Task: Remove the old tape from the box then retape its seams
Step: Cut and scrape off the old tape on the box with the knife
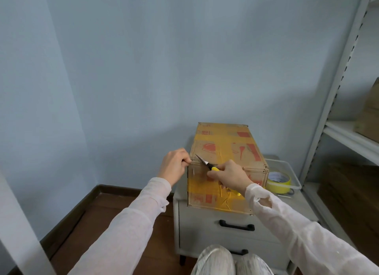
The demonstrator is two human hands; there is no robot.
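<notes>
The box (pixel 225 147) is set on a cabinet (pixel 205 233), old yellow tape (pixel 205 185) seen across its faces; removal is judged barely begun. Its near corner is pinched by the left hand (pixel 174 166), scissors (pixel 203 162) are gripped by the right hand (pixel 229 175). Retaping is left undone.

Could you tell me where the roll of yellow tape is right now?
In the head view, the tape roll sits inside the clear tray on the grey cabinet, just right of the cardboard box.
</notes>
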